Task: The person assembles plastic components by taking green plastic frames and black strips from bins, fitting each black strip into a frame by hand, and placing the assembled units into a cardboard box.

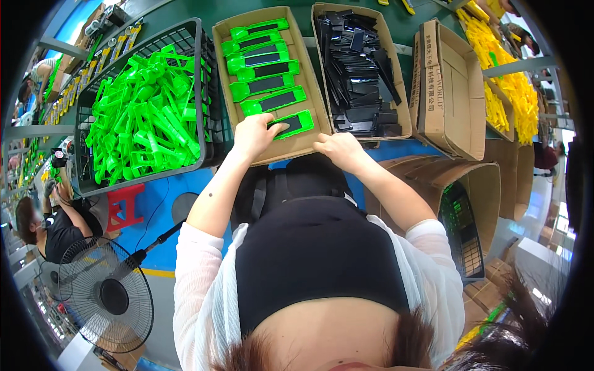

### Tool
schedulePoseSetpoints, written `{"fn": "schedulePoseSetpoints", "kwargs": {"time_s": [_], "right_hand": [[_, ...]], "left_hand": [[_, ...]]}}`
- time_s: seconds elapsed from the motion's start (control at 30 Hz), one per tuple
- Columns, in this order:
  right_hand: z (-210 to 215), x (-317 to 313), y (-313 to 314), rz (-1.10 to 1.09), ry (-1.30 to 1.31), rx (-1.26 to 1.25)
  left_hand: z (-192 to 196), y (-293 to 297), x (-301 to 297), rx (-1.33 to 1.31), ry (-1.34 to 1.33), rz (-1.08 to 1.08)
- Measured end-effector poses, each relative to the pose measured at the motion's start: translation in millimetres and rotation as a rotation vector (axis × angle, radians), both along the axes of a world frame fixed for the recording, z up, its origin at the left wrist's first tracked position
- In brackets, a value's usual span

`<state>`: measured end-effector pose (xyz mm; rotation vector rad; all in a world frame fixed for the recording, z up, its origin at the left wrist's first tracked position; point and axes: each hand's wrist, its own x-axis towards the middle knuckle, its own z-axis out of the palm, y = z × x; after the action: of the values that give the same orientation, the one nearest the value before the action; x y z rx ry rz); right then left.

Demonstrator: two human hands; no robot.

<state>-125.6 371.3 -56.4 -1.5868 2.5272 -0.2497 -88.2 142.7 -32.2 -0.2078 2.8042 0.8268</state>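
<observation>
My left hand [253, 135] is closed on the near end of a bright green plastic frame [301, 122] with a dark rectangular panel set in it. The thumb lies over the panel's left end. This piece is nearest me in a shallow cardboard box [303, 146], where several similar green frames [266, 85] lie in a column. At the box's near right corner is my right hand [340, 151], its fingers curled together by the cardboard edge. What they hold, if anything, is hidden.
A black crate [199, 80] of loose green plastic parts [148, 114] stands left. To the right are a carton of black panels [359, 68], a tilted carton [461, 93] and yellow parts [520, 80]. A fan [111, 297] and another person [62, 229] are at left.
</observation>
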Motion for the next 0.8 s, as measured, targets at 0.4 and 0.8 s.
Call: {"fn": "schedulePoseSetpoints", "kwargs": {"time_s": [0.4,0.8], "right_hand": [[24,-4,-42,-0.663,-1.120,-0.573],[-23,-120,79,-0.870,0.078,-0.035]], "left_hand": [[10,29,18,-0.029,0.235,0.012],[-44,7,58,0.073,0.150,-0.431]]}}
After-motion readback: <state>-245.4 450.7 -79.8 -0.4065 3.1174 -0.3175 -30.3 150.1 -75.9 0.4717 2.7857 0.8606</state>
